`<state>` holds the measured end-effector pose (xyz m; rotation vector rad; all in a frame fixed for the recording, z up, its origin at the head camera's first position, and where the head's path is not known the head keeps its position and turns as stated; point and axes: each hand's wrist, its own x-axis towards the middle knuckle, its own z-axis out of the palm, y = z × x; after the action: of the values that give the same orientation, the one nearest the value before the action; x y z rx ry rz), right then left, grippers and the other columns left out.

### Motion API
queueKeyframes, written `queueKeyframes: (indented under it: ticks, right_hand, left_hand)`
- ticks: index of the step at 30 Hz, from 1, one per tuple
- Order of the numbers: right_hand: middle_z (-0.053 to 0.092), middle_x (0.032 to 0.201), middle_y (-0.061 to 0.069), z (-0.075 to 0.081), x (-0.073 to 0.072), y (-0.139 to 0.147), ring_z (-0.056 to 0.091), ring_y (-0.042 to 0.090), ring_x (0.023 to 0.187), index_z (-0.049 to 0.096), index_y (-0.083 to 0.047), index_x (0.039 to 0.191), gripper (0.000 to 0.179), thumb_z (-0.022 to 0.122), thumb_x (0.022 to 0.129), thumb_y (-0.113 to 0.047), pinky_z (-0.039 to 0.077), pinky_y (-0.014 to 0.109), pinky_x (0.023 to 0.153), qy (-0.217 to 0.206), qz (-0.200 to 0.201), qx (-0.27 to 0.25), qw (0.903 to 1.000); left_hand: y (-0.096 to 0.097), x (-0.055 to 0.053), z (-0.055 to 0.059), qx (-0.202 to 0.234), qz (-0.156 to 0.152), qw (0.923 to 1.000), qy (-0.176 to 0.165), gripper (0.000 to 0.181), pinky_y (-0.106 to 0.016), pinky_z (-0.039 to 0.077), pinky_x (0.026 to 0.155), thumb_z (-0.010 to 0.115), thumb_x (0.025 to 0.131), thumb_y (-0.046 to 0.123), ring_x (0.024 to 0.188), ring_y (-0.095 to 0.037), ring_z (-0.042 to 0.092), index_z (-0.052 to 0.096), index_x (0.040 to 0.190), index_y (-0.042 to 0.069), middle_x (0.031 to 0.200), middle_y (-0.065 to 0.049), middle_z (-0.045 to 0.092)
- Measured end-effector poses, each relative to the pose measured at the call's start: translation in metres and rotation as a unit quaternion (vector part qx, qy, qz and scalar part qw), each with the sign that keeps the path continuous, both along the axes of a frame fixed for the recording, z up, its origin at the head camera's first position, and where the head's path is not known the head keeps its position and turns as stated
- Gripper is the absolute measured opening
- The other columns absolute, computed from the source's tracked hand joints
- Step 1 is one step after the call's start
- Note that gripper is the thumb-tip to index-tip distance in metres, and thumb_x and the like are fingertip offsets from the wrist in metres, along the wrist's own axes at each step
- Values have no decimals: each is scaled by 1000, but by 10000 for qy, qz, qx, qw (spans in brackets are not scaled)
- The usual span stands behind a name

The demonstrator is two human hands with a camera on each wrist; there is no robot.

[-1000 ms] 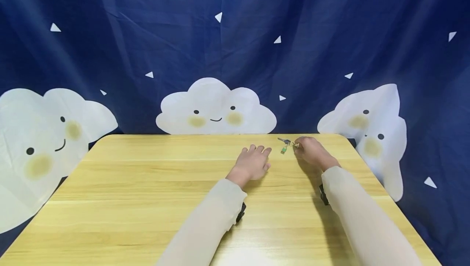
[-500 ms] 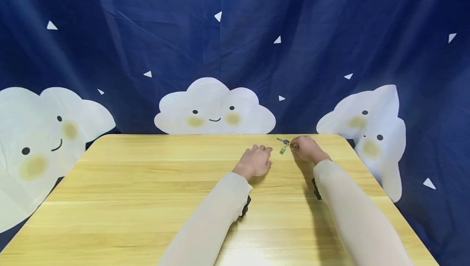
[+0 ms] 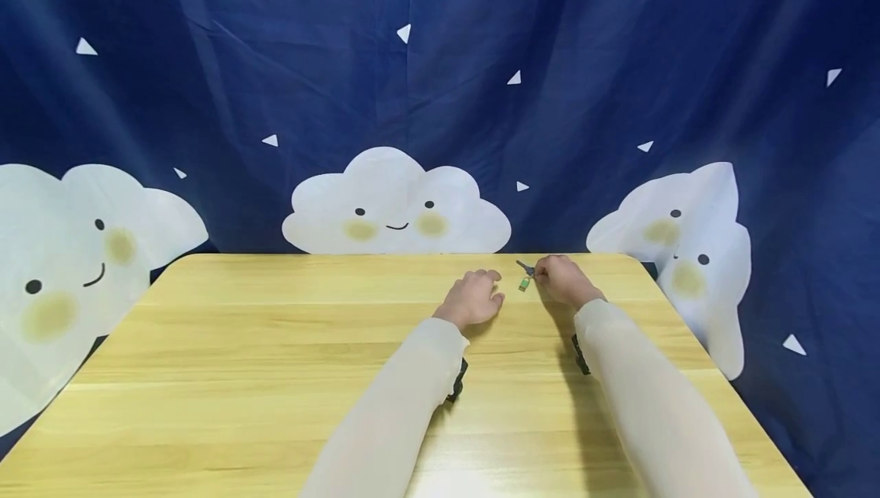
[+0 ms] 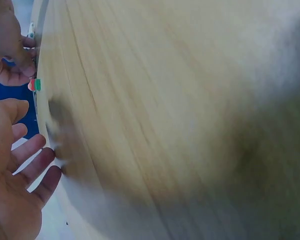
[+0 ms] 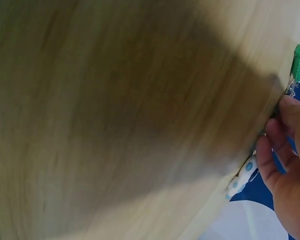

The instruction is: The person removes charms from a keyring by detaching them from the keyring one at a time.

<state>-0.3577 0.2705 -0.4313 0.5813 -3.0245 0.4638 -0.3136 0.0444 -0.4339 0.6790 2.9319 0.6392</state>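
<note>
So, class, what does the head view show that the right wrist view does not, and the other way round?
Only the head view: the left hand, the sleeves and the cloud faces.
Only the right wrist view: the white charm with blue spots.
Both: the right hand pinching the keychain, the green charm, the table and the blue curtain.

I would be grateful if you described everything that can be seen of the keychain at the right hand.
The keychain lies near the far edge of the table. A dark, metallic-looking key slants leftward toward that edge; shiny metal-looking links lead to a small green charm with red parts. The right hand pinches the keychain with thumb and fingers, hiding its middle. A white, blue-spotted piece shows past the hand; whether it is attached is hidden.
</note>
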Motion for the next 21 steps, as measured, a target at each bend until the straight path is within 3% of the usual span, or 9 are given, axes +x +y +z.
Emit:
queueKeyframes:
  ticks: [7,14,21]
  right_hand:
    - [61,82,6,3,-3,-2,52,23,76,67,-1,87,13,60,97,5,46,41,72,384,178,-308,9986]
    - [70,95,10,21,-2,-12,65,28,90,72,-1,97,9,63,98,2,54,47,83,587,337,-308,9972]
    - [71,97,9,37,7,-23,67,28,91,72,-3,99,7,66,97,0,54,47,83,729,604,-394,9947]
  left_hand:
    - [-2,-7,4,444,44,9990,-82,43,-40,47,107,60,104,27,129,-26,58,57,143,10,139,-8,62]
    - [-4,-13,7,973,103,9947,-317,41,-37,50,102,59,105,25,121,-23,63,56,143,7,130,-10,66]
    - [-6,-17,0,1718,49,9840,-462,41,-41,50,103,61,104,23,121,-28,62,57,140,4,131,-16,65]
